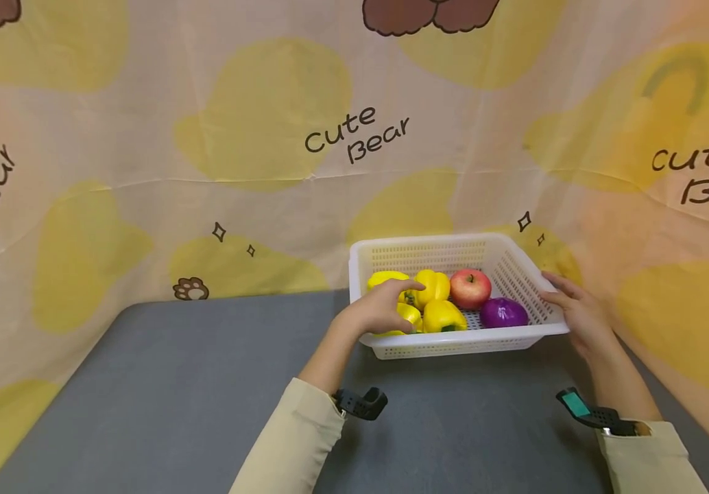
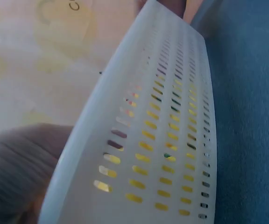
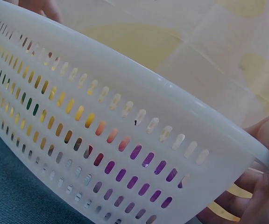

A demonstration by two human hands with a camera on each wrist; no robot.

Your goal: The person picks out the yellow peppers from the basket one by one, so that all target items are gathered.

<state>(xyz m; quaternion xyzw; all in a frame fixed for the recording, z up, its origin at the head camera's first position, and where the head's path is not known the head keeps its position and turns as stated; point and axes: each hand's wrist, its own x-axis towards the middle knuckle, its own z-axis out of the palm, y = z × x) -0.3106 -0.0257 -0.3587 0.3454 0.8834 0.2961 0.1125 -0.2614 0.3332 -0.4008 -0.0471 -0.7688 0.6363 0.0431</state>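
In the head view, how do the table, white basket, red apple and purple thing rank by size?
1. Gray table
2. White basket
3. Red apple and purple thing: too alike to rank; the purple thing looks wider, the apple taller.

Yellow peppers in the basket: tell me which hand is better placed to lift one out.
Left hand, probably: it reaches in over the yellow peppers, while the right hand grips the white basket at its right end.
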